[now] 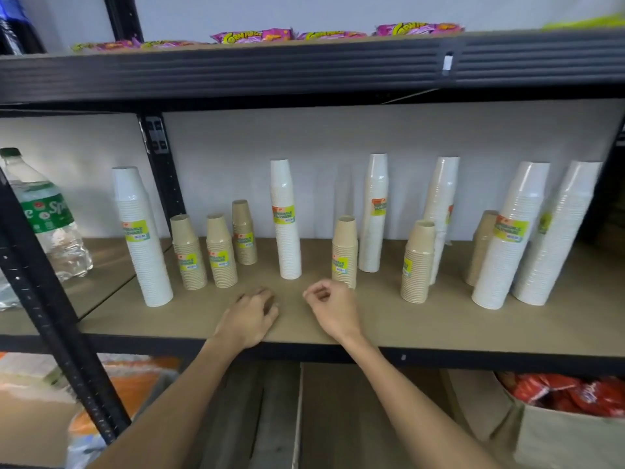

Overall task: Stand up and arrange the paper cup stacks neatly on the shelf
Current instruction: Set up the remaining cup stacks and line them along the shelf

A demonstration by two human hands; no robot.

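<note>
**Twelve cup stacks upright on the shelf**

Twelve paper cup stacks point(290, 218) stand on the brown shelf point(406, 319), long axes vertical, bases up, rims down. We count six tall white stacks and six short kraft stacks, most with yellow-green labels. Our left hand point(252, 314) rests palm-down at the front edge, fingers loosely spread, holding nothing. Our right hand point(333, 308) hovers beside it, fingers curled narrow, empty.

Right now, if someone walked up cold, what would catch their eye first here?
Probably the upright paper cup stacks across the wooden shelf: tall white ones like the one at centre, and short brown ones between them. Next, the left hand and right hand, both empty, low over the shelf's front edge. The pink snack packets on the shelf above add colour.
</note>
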